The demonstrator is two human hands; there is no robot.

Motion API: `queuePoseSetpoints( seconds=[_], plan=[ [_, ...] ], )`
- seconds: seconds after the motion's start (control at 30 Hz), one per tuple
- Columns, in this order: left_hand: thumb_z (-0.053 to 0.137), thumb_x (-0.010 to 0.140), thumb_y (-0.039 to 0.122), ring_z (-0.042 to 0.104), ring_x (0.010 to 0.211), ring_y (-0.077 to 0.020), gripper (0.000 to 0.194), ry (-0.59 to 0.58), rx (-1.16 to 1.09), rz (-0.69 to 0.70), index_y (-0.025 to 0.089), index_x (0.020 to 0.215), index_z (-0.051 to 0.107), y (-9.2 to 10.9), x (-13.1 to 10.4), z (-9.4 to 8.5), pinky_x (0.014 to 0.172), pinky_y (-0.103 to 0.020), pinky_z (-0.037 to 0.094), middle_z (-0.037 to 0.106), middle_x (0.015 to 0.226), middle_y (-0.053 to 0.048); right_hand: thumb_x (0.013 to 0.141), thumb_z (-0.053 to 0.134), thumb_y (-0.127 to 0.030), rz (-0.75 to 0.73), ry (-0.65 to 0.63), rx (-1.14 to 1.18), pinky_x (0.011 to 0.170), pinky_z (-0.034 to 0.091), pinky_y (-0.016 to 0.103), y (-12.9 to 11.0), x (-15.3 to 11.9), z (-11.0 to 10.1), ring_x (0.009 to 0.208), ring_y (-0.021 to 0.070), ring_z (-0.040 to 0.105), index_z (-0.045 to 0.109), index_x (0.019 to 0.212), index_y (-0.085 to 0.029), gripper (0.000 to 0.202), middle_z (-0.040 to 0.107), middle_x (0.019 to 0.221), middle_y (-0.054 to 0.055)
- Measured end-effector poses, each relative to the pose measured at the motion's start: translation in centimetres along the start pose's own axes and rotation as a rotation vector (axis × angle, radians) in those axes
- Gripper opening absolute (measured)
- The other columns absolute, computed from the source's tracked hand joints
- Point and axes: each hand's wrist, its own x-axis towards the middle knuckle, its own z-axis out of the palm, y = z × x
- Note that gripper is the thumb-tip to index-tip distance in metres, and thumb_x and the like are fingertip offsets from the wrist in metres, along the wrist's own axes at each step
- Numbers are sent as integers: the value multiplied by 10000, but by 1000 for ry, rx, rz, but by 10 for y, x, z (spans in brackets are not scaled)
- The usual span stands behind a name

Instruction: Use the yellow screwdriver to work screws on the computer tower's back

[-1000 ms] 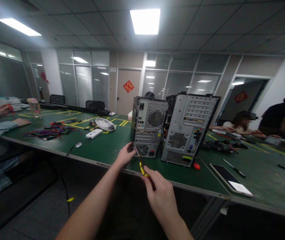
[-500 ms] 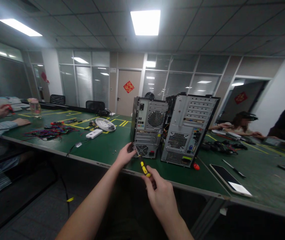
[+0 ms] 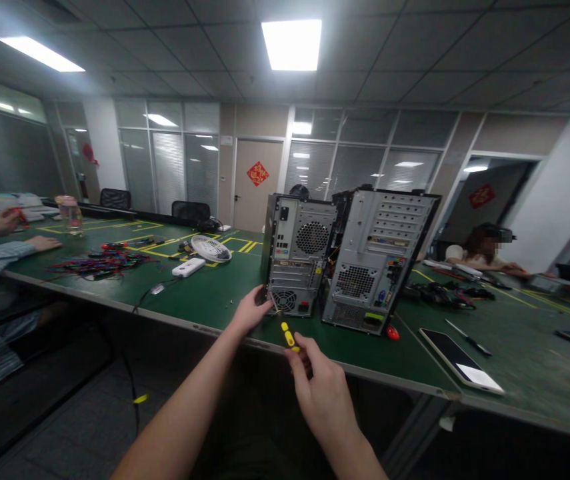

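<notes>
A small computer case [image 3: 299, 270] stands upright on the green table, its back panel with fan grille and ports facing me. My left hand [image 3: 251, 310] grips its lower left corner, thumb on the back panel and the other fingers partly hidden round the side. In my right hand [image 3: 317, 373] is a yellow-and-black screwdriver [image 3: 287, 333], held by the end of its handle between thumb and fingers. Its tip reaches the bottom left of the back panel, beside the lower fan grille; the exact contact point is too small to make out.
A larger computer case [image 3: 372, 267] stands close on the right. A phone [image 3: 457, 360], a pen [image 3: 467, 338] and black cables [image 3: 435, 293] lie further right. Coloured wires [image 3: 99, 263], a white power strip [image 3: 188, 268] and a white basket [image 3: 211, 249] lie left. People sit at both sides.
The screwdriver handle has turned slightly in my right hand, while my left hand stays on the case. A dark-clothed person at the far right has left the view.
</notes>
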Motion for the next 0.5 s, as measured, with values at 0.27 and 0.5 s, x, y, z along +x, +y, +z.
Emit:
queuePoseSetpoints(
  seconds=[0.27, 0.5],
  plan=[
    [772, 773, 363, 614, 1255, -254, 636, -6, -10, 4, 193, 1354, 580, 2, -1, -1, 1115, -401, 449, 630, 1377, -120, 1022, 460, -238, -73, -6, -52, 783, 543, 296, 1, 0, -2, 859, 192, 675, 647, 1285, -191, 326, 677, 967, 80],
    [800, 744, 331, 620, 1247, -264, 643, 16, -16, 0, 205, 1341, 598, -1, 0, 0, 1121, -422, 441, 653, 1346, -118, 994, 508, -233, -53, -39, -62, 770, 542, 298, -1, -1, -1, 856, 201, 685, 650, 1238, -194, 284, 697, 975, 78]
  ],
)
